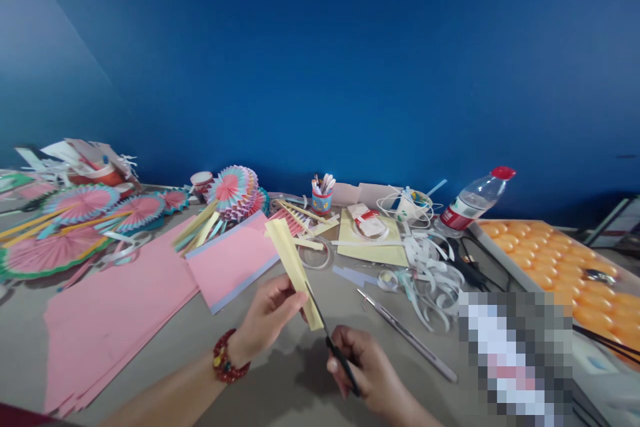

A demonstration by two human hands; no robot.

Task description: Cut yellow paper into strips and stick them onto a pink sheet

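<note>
Pinched in my left hand [273, 313] is a folded strip of pale yellow paper [293, 260], held up at a slant over the table. A beaded red bracelet [231, 357] circles that wrist. My right hand [363, 363] is closed round the black handles of a pair of scissors [343, 363]. Their blades point up and left, lying along the right edge of the yellow strip near its lower end. How far the blades are apart I cannot tell. A silver craft knife [407, 337] lies on the table to the right of my right hand.
Pink paper sheets [120, 320] and a pink sheet with lilac edges [235, 260] lie left. Pleated paper fans [233, 190] stand behind them. A pen cup [322, 199], white paper curls [433, 273], a plastic bottle [473, 203] and an orange padded panel [555, 267] are at back and right.
</note>
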